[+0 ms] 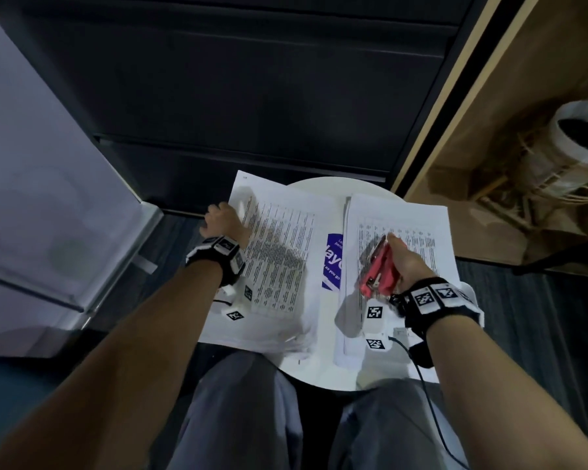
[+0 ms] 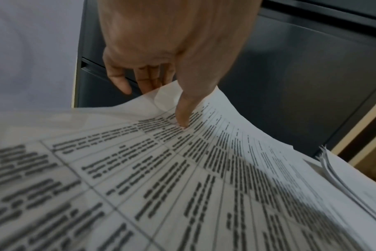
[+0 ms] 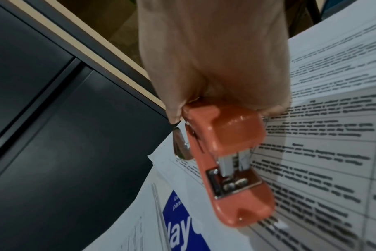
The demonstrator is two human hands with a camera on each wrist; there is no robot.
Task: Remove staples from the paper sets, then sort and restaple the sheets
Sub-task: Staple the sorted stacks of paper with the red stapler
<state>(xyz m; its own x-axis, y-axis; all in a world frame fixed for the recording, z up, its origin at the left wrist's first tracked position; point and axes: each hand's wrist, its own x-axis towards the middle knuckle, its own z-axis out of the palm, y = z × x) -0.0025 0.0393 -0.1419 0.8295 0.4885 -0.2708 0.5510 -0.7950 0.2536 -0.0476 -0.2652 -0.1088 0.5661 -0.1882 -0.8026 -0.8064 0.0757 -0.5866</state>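
Observation:
Two stacks of printed sheets lie on a small round white table (image 1: pixel 319 186). My left hand (image 1: pixel 223 218) pinches the far left corner of the left stack's (image 1: pixel 279 266) top sheet. The thumb (image 2: pixel 182 117) presses on the print while the fingers (image 2: pixel 144 79) curl under the lifted, bowed edge. My right hand (image 1: pixel 403 261) grips a red stapler (image 1: pixel 379 266) and holds it just above the right stack (image 1: pixel 408 222). In the right wrist view the stapler (image 3: pixel 232 161) points down at the page, its metal base showing. No staple is visible in either stack.
A blue leaflet (image 1: pixel 333 262) lies between the stacks. A dark cabinet (image 1: pixel 235 96) stands behind the table, a pale panel (image 1: pixel 48 164) to the left, and a wooden shelf with a white basket (image 1: pixel 577 150) to the right. My knees (image 1: pixel 245 418) are under the near edge.

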